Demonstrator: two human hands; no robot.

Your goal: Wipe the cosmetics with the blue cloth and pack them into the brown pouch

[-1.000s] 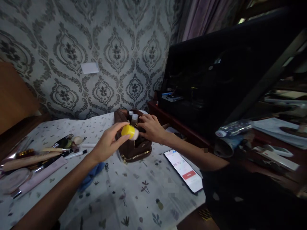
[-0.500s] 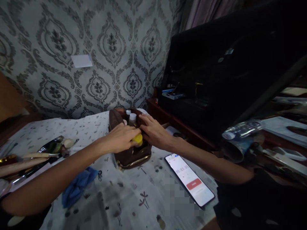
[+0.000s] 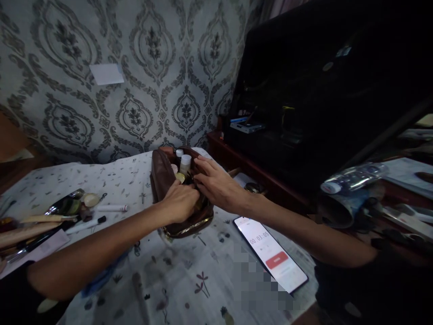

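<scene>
A brown zippered pouch (image 3: 161, 171) stands unzipped on the patterned cloth. Inside it show a white-capped bottle (image 3: 186, 163), a smaller white cap (image 3: 179, 153) and a round yellowish lid (image 3: 180, 177). My left hand (image 3: 182, 201) reaches down into the pouch with its fingers curled; its fingertips and whatever they hold are hidden. My right hand (image 3: 216, 185) grips the pouch's right rim, fingers bent over the edge towards the opening.
A phone (image 3: 274, 255) showing a timer lies right of the pouch. Brushes (image 3: 43, 219), a white tube (image 3: 111, 208) and other cosmetics lie at left. A blue cloth (image 3: 101, 280) is partly behind my left forearm. A plastic bottle (image 3: 353, 177) lies at right, beside a large black screen (image 3: 304, 99).
My left hand has gone lower into the pouch, and the yellow thing in its fingers no longer shows there. My right hand stays at the rim. The view has shifted slightly.
</scene>
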